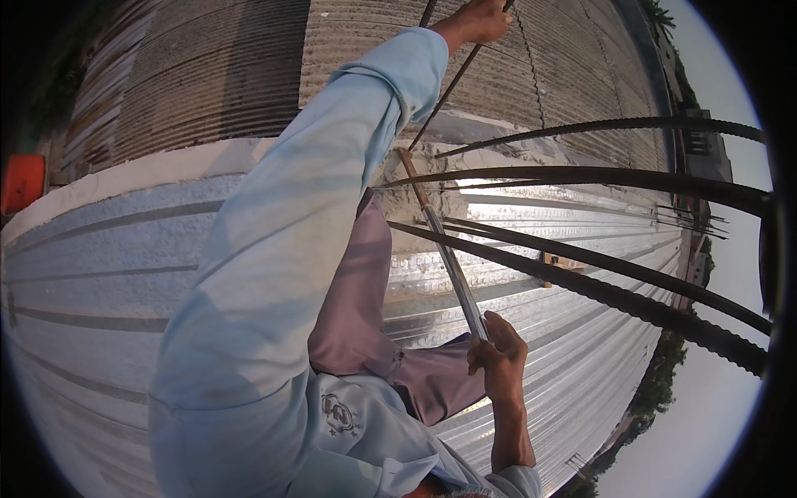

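My left arm, in a light blue sleeve, reaches up to the top edge. There my left hand [477,22] is closed round a thin dark steel rod [452,85], which slants down to the concrete; part of the grip is cut off by the frame. Lower right, my right hand [500,353] is wrapped round the near end of a long metal bar [448,253]. This bar is bare silver near the hand and rusty at its far end, which lies by the base of the rods on the concrete ledge [506,158].
Several ribbed rebars [598,295] stick out to the right beside my right hand. Shiny corrugated metal roofing [573,340] spreads below, with grey corrugated sheets [207,91] beyond the ledge. A red-orange object [23,184] stands at the far left. My legs in mauve trousers [357,307] are between my arms.
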Demonstrator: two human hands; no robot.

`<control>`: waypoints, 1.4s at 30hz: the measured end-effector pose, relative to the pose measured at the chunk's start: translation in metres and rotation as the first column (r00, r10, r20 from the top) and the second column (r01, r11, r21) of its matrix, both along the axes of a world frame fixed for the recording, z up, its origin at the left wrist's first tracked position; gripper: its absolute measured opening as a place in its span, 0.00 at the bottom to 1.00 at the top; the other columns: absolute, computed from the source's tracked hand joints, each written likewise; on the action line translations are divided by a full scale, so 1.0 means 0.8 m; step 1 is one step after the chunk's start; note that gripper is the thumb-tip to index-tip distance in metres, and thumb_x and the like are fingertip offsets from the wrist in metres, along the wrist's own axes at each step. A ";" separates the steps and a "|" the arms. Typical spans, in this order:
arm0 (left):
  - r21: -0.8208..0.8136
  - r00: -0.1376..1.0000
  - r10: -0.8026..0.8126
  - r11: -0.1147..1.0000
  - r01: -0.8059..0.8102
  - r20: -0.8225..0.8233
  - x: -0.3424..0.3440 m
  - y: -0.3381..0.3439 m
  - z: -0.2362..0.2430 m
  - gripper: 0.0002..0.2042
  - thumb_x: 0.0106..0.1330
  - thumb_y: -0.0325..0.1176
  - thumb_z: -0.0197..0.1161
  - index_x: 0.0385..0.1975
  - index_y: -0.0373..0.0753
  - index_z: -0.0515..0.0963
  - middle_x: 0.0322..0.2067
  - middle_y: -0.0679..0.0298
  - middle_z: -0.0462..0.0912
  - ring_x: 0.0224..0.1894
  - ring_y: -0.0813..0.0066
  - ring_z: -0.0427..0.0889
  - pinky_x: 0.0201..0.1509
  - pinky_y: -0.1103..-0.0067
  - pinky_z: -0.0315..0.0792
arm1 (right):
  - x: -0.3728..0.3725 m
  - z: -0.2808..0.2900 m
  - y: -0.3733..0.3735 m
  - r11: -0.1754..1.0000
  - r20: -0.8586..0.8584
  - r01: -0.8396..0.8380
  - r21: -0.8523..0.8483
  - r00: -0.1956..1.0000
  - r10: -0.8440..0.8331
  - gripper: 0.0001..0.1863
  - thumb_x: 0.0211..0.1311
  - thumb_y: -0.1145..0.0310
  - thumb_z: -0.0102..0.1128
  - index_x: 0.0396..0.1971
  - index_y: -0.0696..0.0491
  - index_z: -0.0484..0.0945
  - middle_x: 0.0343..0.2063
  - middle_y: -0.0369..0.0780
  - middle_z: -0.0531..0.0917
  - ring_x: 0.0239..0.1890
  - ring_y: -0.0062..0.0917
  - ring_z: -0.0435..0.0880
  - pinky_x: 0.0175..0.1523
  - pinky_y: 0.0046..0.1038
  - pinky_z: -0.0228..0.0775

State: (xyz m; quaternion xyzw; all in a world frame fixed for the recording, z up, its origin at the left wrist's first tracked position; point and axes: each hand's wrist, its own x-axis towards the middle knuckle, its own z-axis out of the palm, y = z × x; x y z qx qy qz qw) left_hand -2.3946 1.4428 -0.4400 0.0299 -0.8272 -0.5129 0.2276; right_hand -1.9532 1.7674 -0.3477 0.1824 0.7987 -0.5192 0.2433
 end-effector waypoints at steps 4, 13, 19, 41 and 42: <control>0.016 1.000 -0.020 1.000 0.020 0.000 0.003 0.008 -0.002 0.24 0.74 0.43 0.54 0.62 0.33 0.70 0.47 0.40 0.82 0.50 0.43 0.82 0.55 0.58 0.77 | 0.045 -0.043 0.007 0.991 -0.518 0.029 0.131 0.854 0.043 0.18 0.62 0.75 0.56 0.50 0.67 0.78 0.29 0.45 0.82 0.17 0.19 0.76 0.18 0.19 0.65; 0.049 1.000 0.002 0.999 -0.002 -0.001 0.027 0.016 0.002 0.24 0.73 0.43 0.54 0.61 0.32 0.71 0.48 0.40 0.82 0.50 0.43 0.82 0.55 0.58 0.77 | 0.027 -0.082 -0.005 0.963 -0.937 0.171 0.209 0.318 0.146 0.16 0.75 0.63 0.49 0.34 0.61 0.78 0.14 0.38 0.75 0.18 0.25 0.72 0.33 0.31 0.68; -0.017 0.994 0.099 0.995 -0.098 0.042 -0.017 -0.025 -0.019 0.24 0.72 0.41 0.54 0.63 0.31 0.69 0.51 0.39 0.80 0.54 0.42 0.80 0.58 0.57 0.75 | 0.004 -0.070 -0.026 0.992 -0.960 0.123 0.016 0.281 -0.019 0.15 0.76 0.70 0.48 0.48 0.71 0.69 0.12 0.40 0.74 0.13 0.20 0.71 0.22 0.27 0.75; -0.001 0.993 0.113 0.994 -0.113 0.033 -0.065 -0.028 -0.049 0.21 0.72 0.42 0.55 0.57 0.33 0.75 0.42 0.44 0.84 0.47 0.47 0.84 0.51 0.58 0.78 | -0.077 -0.014 -0.064 0.974 -0.952 0.228 0.000 0.299 -0.070 0.17 0.75 0.69 0.51 0.45 0.73 0.73 0.19 0.45 0.79 0.15 0.18 0.74 0.18 0.19 0.65; 0.018 0.995 0.084 0.996 -0.085 0.055 -0.059 -0.024 -0.044 0.21 0.72 0.42 0.55 0.57 0.33 0.74 0.42 0.44 0.84 0.47 0.47 0.84 0.51 0.58 0.78 | -0.070 -0.013 -0.065 0.975 -0.940 0.221 -0.015 0.330 -0.089 0.17 0.75 0.69 0.51 0.44 0.72 0.74 0.19 0.45 0.79 0.15 0.18 0.74 0.18 0.19 0.65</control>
